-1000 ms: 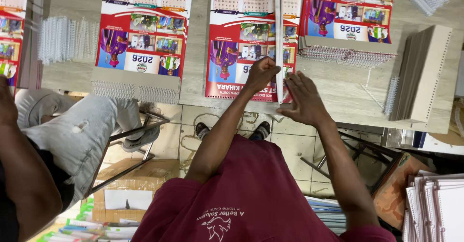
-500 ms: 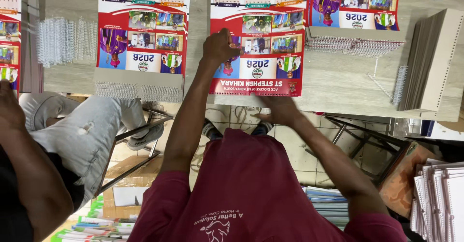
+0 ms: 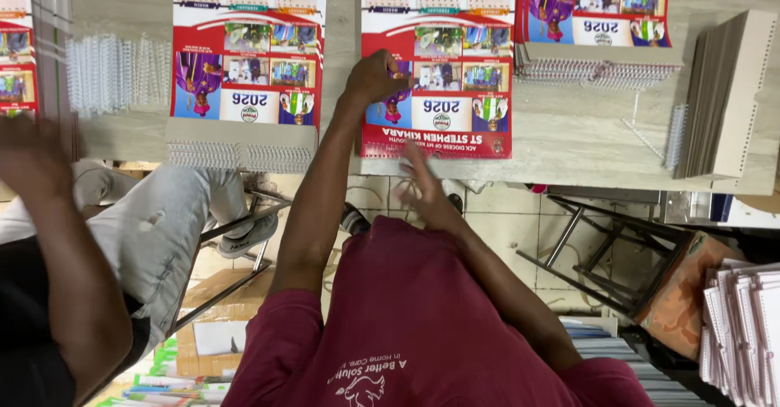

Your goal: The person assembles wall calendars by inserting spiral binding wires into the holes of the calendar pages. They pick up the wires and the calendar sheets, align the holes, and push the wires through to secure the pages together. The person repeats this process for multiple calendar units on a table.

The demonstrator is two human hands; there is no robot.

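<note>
A red wall calendar with photos lies on the wooden table, straight ahead of me. My left hand rests on its left part with fingers curled, pressing it down. Blurred, my right hand hovers with spread fingers just below the table's near edge, under the calendar's lower border, and holds nothing. My maroon shirt fills the lower middle of the view.
A second calendar with a wire binding strip lies to the left, beside loose wire coils. Bound calendars and grey boards stand at the right. Another person's arm and grey-trousered leg are at left. A metal stool stands below.
The calendar slid left to the middle with my left hand on it. My right hand left the sheet and dropped below the table edge. The other person's arm rose.
</note>
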